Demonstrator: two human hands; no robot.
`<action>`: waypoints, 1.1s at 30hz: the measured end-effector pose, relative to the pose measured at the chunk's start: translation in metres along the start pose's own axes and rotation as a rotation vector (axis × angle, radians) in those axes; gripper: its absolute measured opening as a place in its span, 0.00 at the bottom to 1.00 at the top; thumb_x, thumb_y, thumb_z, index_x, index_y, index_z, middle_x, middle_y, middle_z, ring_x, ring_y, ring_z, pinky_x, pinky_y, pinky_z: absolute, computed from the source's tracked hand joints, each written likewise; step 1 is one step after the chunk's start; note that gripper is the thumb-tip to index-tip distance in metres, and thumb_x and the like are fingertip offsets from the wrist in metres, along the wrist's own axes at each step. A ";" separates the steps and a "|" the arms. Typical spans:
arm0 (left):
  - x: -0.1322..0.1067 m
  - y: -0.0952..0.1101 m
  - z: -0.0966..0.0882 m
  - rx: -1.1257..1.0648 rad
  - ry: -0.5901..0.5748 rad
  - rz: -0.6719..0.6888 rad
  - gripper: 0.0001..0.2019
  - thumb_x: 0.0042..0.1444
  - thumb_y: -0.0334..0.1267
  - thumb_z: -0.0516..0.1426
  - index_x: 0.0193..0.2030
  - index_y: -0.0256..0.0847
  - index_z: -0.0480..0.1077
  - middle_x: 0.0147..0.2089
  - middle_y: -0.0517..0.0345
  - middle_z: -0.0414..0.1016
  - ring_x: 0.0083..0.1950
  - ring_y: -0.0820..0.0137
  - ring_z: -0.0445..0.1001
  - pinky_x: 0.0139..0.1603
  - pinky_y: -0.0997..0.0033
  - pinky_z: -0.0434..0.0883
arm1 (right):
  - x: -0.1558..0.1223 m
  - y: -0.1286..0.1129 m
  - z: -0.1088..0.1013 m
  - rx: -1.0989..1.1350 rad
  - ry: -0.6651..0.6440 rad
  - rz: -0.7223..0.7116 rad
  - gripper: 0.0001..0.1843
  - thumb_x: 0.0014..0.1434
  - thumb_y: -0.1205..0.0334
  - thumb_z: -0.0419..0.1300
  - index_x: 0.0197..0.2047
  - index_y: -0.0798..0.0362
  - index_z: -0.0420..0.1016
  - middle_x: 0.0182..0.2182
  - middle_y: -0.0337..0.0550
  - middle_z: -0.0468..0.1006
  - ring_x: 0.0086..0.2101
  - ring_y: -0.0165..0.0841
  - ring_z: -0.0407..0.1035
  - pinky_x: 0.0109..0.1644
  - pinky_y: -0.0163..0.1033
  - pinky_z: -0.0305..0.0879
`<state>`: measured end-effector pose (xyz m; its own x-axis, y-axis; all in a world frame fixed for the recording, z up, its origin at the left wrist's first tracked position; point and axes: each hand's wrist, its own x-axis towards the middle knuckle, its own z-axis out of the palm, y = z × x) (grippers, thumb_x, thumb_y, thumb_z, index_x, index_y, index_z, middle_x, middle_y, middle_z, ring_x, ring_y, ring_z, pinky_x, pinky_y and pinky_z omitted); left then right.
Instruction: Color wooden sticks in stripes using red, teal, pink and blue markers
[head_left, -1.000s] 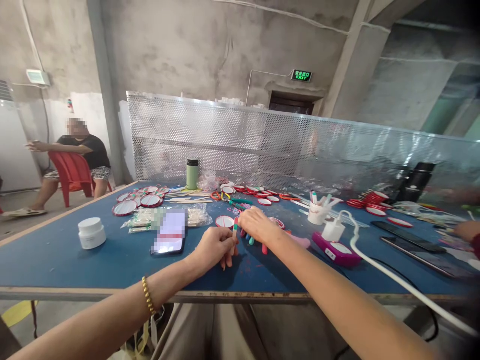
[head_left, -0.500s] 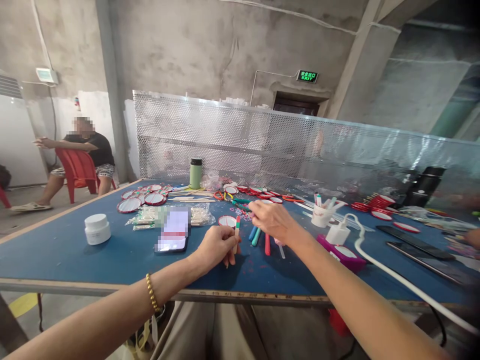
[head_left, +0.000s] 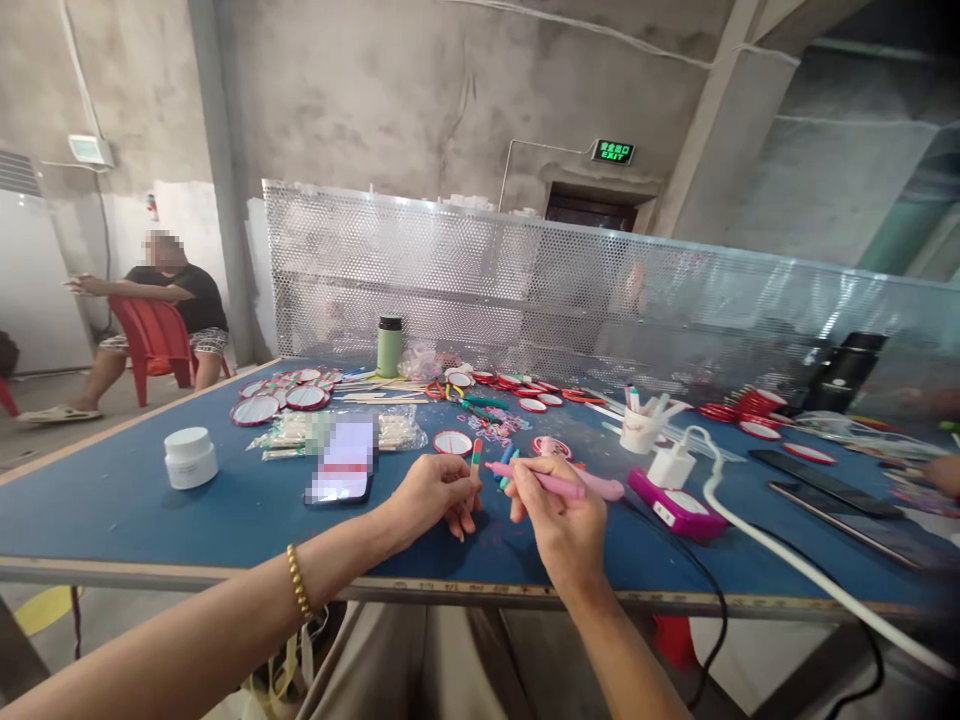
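My left hand (head_left: 439, 492) pinches a flat wooden stick (head_left: 476, 457) upright just above the blue table (head_left: 292, 545); its top bears green and red colour bands. In my right hand (head_left: 570, 530) is a pink marker pen (head_left: 559, 484), gripped like a writing pen, its tip pointing left close to the stick. A second, thicker pink object (head_left: 604, 487) lies behind my right fingers, partly hidden. Blue and teal pens (head_left: 505, 462) rest between the hands, partly covered. Just beyond my left hand sits a round red-rimmed disc (head_left: 453, 442).
A phone (head_left: 343, 460), a white jar (head_left: 190, 458) and bagged sticks (head_left: 300, 432) lie to the left. Pliers (head_left: 480, 406) and small coloured pieces are farther back. A pen cup (head_left: 639, 430), purple box (head_left: 677, 505) and white cable (head_left: 787, 550) stand right. A person sits at far left.
My right hand has drawn back toward me from over the pens and now holds the pink marker pen beside the stick. My left hand has barely moved.
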<state>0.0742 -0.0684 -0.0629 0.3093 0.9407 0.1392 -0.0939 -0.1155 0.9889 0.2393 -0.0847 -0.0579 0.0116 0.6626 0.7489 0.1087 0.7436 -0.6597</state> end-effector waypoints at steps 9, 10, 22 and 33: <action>-0.008 0.005 0.003 0.028 0.087 -0.053 0.12 0.53 0.41 0.60 0.25 0.35 0.67 0.20 0.59 0.71 0.18 0.74 0.72 0.16 0.79 0.68 | 0.000 -0.001 0.004 -0.035 0.027 -0.045 0.07 0.63 0.60 0.62 0.39 0.53 0.78 0.27 0.39 0.78 0.21 0.28 0.74 0.27 0.33 0.72; -0.008 0.005 0.004 0.049 0.113 -0.050 0.12 0.53 0.41 0.60 0.25 0.35 0.68 0.19 0.59 0.71 0.17 0.74 0.71 0.16 0.79 0.67 | 0.000 0.000 0.004 -0.036 0.046 -0.039 0.07 0.63 0.60 0.62 0.39 0.53 0.78 0.27 0.39 0.79 0.22 0.28 0.74 0.27 0.34 0.72; -0.028 -0.006 0.018 0.171 0.379 0.140 0.12 0.55 0.43 0.55 0.33 0.36 0.73 0.25 0.59 0.74 0.18 0.78 0.65 0.17 0.79 0.59 | -0.021 -0.008 -0.001 -0.132 -0.022 -0.117 0.06 0.63 0.63 0.61 0.42 0.50 0.79 0.28 0.40 0.82 0.27 0.33 0.78 0.33 0.36 0.76; -0.029 -0.008 0.023 0.221 0.244 0.087 0.13 0.59 0.46 0.52 0.33 0.38 0.68 0.27 0.58 0.77 0.15 0.76 0.69 0.12 0.80 0.59 | -0.022 -0.004 0.002 -0.050 0.034 -0.041 0.07 0.65 0.60 0.60 0.41 0.52 0.78 0.28 0.39 0.80 0.23 0.29 0.75 0.29 0.33 0.73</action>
<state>0.0873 -0.1019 -0.0736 0.0709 0.9698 0.2335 0.1054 -0.2400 0.9650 0.2361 -0.1021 -0.0719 0.0402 0.6274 0.7777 0.1595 0.7643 -0.6249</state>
